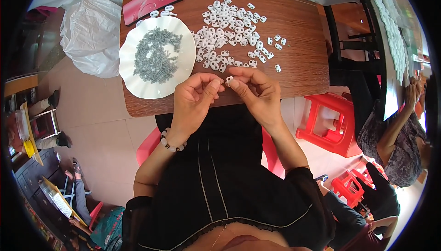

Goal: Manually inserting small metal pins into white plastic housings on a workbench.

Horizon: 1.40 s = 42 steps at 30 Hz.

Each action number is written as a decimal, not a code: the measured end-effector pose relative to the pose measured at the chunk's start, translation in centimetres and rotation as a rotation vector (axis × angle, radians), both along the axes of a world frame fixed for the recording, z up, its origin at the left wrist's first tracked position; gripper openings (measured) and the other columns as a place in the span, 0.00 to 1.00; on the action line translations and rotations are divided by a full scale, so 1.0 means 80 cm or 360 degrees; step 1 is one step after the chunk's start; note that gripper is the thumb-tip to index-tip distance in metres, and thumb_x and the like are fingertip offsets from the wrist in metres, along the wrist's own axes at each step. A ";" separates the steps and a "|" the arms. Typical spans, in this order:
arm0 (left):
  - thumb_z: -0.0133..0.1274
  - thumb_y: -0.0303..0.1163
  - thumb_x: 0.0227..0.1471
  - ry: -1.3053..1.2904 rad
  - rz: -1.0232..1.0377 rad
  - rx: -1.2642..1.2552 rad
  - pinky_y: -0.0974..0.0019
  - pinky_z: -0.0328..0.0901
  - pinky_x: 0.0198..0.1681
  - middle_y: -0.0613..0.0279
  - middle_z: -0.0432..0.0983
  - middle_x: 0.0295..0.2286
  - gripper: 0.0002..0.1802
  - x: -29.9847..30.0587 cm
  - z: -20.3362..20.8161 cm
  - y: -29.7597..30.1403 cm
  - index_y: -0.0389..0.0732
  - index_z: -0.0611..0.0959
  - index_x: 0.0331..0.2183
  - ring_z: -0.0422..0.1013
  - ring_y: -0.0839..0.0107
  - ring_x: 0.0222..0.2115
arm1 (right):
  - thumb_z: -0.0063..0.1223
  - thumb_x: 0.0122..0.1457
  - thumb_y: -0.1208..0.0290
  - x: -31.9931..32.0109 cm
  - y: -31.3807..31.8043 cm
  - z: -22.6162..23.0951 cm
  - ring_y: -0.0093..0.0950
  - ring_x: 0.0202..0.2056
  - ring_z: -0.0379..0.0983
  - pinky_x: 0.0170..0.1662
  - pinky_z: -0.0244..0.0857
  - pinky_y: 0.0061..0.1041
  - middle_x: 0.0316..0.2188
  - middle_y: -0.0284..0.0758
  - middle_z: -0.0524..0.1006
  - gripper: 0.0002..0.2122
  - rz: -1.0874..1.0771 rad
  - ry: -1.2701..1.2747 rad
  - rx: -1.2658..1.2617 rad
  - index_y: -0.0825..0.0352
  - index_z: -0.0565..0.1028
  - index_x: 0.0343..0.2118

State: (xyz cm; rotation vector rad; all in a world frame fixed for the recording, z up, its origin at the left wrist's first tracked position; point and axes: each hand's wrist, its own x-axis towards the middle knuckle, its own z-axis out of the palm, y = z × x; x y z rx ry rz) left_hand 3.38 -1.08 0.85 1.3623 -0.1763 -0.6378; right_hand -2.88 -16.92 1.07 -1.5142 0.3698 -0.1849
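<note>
Tiled floor (96, 113) spreads around a brown table (303, 35) in the head view, with a red stool (351, 136) and a seated co-worker (395, 145) off to the right and a white bag (89, 35) beside the table's left edge.

Both forearms come up from below, elbows bent and apart, and angle inward so that the hands nearly meet over the table's near edge. The left hand (195, 102), a bracelet (164, 142) at its wrist, is turned inward with thumb and forefinger pinched and the other fingers curled; whether something small sits between those tips I cannot tell. The right hand (262, 95) grasps a small white piece (228, 80) between thumb and forefinger, the forefinger arched above and the thumb slanting up from below. That piece sits just beside the left fingertips.

Beyond the hands lies a loose heap (223, 24) of similar two-holed pieces. To its left stands a wavy-rimmed plate (188, 44) bearing slim grey parts (149, 58), with a pink phone (151, 2) behind it.
</note>
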 end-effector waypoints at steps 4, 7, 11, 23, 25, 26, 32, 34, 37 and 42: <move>0.52 0.30 0.58 -0.0042 -0.0029 0.0067 0.78 0.65 0.32 0.64 0.77 0.28 0.10 -0.001 0.004 0.000 0.32 0.79 0.37 0.69 0.82 0.27 | 0.59 0.56 0.77 -0.001 -0.005 -0.001 0.15 0.30 0.72 0.36 0.66 0.15 0.28 0.30 0.79 0.06 0.0013 0.0017 0.0184 0.72 0.78 0.36; 0.53 0.30 0.58 -0.0069 -0.0049 0.0092 0.78 0.65 0.33 0.65 0.76 0.28 0.11 -0.002 0.002 -0.001 0.32 0.79 0.37 0.69 0.83 0.28 | 0.59 0.56 0.77 -0.002 -0.008 -0.002 0.14 0.30 0.72 0.36 0.65 0.14 0.27 0.29 0.78 0.04 0.0023 0.0021 0.0178 0.71 0.77 0.33; 0.54 0.30 0.57 -0.0130 -0.0048 0.0123 0.79 0.66 0.33 0.65 0.76 0.27 0.10 -0.004 0.001 -0.003 0.31 0.79 0.36 0.70 0.83 0.28 | 0.59 0.56 0.76 -0.002 -0.007 -0.002 0.13 0.29 0.70 0.33 0.63 0.13 0.26 0.28 0.77 0.04 0.0006 -0.0034 0.0157 0.71 0.76 0.31; 0.55 0.29 0.56 -0.0213 -0.0025 0.0219 0.78 0.66 0.31 0.66 0.77 0.25 0.09 -0.006 -0.001 -0.003 0.32 0.80 0.34 0.71 0.83 0.27 | 0.57 0.57 0.74 -0.006 -0.005 -0.002 0.11 0.24 0.67 0.28 0.60 0.13 0.22 0.26 0.76 0.06 0.0061 0.0069 0.0116 0.70 0.75 0.28; 0.55 0.29 0.56 -0.0211 -0.0036 0.0232 0.78 0.66 0.31 0.66 0.77 0.25 0.09 -0.006 0.001 -0.003 0.32 0.80 0.33 0.71 0.83 0.27 | 0.57 0.57 0.74 -0.006 -0.006 -0.001 0.11 0.25 0.67 0.28 0.60 0.13 0.22 0.26 0.76 0.06 0.0076 0.0069 0.0088 0.70 0.75 0.27; 0.55 0.29 0.56 -0.0208 -0.0041 0.0235 0.78 0.65 0.31 0.66 0.77 0.25 0.09 -0.006 0.002 -0.003 0.32 0.80 0.33 0.71 0.83 0.27 | 0.57 0.57 0.74 -0.007 -0.006 -0.001 0.11 0.25 0.67 0.28 0.60 0.13 0.22 0.26 0.76 0.06 0.0075 0.0069 0.0089 0.70 0.75 0.27; 0.55 0.29 0.56 -0.0174 -0.0043 0.0211 0.78 0.65 0.31 0.67 0.77 0.25 0.09 -0.006 0.000 -0.003 0.31 0.80 0.33 0.70 0.83 0.26 | 0.58 0.57 0.74 -0.005 -0.006 -0.001 0.11 0.25 0.67 0.28 0.61 0.13 0.22 0.26 0.76 0.06 0.0085 0.0032 -0.0031 0.71 0.75 0.27; 0.56 0.29 0.55 -0.0172 -0.0037 0.0197 0.78 0.65 0.31 0.67 0.77 0.25 0.09 -0.006 0.000 -0.003 0.32 0.81 0.33 0.70 0.83 0.26 | 0.58 0.56 0.75 -0.005 -0.005 0.002 0.12 0.25 0.67 0.29 0.61 0.14 0.23 0.27 0.76 0.06 0.0092 0.0000 -0.0059 0.71 0.75 0.27; 0.56 0.29 0.55 -0.0198 -0.0040 0.0222 0.78 0.65 0.31 0.66 0.77 0.25 0.09 -0.005 0.000 -0.002 0.31 0.81 0.33 0.70 0.83 0.26 | 0.59 0.56 0.75 -0.007 -0.002 -0.005 0.13 0.25 0.67 0.29 0.62 0.14 0.23 0.28 0.75 0.05 0.0050 0.0021 0.0018 0.70 0.75 0.27; 0.56 0.29 0.55 -0.0212 -0.0012 0.0244 0.78 0.65 0.30 0.66 0.77 0.24 0.09 -0.005 0.000 -0.001 0.31 0.81 0.32 0.70 0.83 0.26 | 0.59 0.55 0.75 -0.009 -0.003 -0.001 0.14 0.26 0.68 0.31 0.62 0.16 0.23 0.28 0.75 0.05 0.0045 0.0071 -0.0001 0.70 0.75 0.27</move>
